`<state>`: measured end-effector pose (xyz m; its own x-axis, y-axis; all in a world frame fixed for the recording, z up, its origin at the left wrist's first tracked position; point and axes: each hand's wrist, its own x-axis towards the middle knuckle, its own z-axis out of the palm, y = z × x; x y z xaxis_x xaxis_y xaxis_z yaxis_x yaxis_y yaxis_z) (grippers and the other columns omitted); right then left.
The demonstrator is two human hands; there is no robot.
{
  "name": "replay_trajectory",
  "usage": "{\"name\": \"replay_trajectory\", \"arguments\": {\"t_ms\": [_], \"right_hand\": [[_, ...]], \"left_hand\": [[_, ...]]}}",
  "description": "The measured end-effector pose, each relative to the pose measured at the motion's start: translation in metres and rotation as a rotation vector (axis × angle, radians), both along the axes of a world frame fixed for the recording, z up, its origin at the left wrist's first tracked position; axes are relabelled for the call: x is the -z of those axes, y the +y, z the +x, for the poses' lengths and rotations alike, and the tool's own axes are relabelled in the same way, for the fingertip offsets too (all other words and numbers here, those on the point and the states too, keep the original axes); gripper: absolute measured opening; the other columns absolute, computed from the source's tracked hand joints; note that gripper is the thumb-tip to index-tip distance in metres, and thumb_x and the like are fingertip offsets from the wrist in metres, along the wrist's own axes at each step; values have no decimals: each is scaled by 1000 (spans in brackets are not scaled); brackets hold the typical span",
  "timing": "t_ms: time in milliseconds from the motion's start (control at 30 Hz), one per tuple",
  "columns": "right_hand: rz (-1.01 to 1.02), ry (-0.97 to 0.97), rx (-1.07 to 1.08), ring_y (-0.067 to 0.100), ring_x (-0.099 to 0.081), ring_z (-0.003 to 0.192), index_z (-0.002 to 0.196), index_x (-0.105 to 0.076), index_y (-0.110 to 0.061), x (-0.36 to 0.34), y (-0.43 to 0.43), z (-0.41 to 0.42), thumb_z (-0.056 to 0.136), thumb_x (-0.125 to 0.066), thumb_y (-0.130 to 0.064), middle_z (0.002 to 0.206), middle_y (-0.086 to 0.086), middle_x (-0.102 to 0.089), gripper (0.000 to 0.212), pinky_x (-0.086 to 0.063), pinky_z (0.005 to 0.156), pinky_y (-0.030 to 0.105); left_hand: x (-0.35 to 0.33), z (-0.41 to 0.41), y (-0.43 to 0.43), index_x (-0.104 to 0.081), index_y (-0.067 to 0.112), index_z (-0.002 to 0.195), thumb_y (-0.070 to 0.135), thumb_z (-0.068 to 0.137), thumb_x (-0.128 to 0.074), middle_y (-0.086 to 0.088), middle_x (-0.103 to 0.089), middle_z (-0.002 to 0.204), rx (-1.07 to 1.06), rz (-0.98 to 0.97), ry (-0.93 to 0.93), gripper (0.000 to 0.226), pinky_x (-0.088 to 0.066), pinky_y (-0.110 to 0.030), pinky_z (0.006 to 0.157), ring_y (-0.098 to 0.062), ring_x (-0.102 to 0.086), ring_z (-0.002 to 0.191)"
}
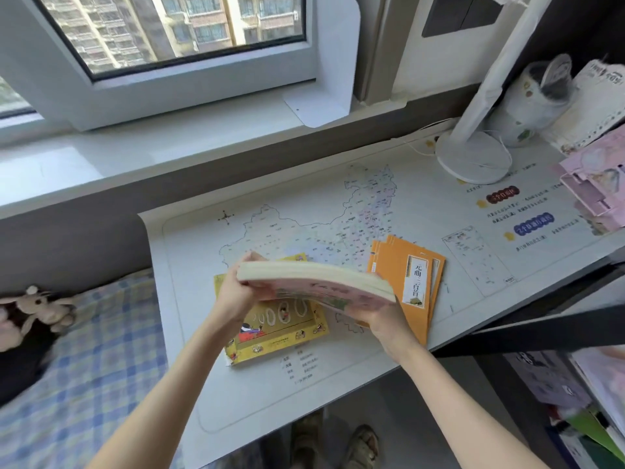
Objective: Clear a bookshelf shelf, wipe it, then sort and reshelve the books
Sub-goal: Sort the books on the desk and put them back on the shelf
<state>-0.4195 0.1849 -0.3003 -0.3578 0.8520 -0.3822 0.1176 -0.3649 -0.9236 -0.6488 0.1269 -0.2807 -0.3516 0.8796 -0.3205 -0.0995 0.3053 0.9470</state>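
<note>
1. At the left I see the left hand (pixel 235 294), fingers curled round the left end of the pink book (pixel 314 275); the book hangs over the desk mat (pixel 422 204).
2. Under it the yellow book (pixel 280 336) lies flat.
3. The right hand (pixel 378 321) clasps the pink book's right end from below.
4. Just right, the orange books (pixel 414 279) lie fanned on the mat.

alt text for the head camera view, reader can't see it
A left hand and a right hand hold a thick pink-covered book above a desk mat printed with a map. A yellow book lies beneath it; fanned orange books lie to its right. A white lamp base stands further back.
</note>
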Motion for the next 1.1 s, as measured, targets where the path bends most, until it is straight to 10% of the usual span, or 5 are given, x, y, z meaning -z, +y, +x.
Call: {"name": "replay_trajectory", "arguments": {"t_ms": [133,400,567,1100], "right_hand": [[-1,-27,5,4,-59,82,94,-60,-16,2,-5,1,75,-70,14,91,0,-64,37,-46,63,12],[33,-28,204,18,-70,95,102,-69,-12,-31,-14,7,70,-77,6,98,2,-75,38,-55,89,44],[188,-14,294,17,-71,86,95,-67,-11,-111,-38,63,67,-75,13,87,2,-75,38,-59,79,34],[886,-198,916,11,-71,77,91,-61,-13,-378,-229,411,57,-77,11,76,-8,-74,44,-58,67,24]], "left_hand": [[21,0,-14,-57,7,79,-11,56,-69,-4,-66,76,63,-40,-42,32,-50,-31,60,-26,-61,75],[-15,3,2,-67,21,88,-4,42,-79,7,-74,75,199,-56,-40,53,-54,-27,64,-7,-68,69],[-74,47,8,-67,13,90,12,24,-80,-2,-74,80,360,97,-111,67,-57,-28,64,-14,-70,76],[-302,447,-66,-70,18,93,5,61,-74,-2,-75,90,780,681,-400,35,-56,-27,65,-17,-72,85]]}}
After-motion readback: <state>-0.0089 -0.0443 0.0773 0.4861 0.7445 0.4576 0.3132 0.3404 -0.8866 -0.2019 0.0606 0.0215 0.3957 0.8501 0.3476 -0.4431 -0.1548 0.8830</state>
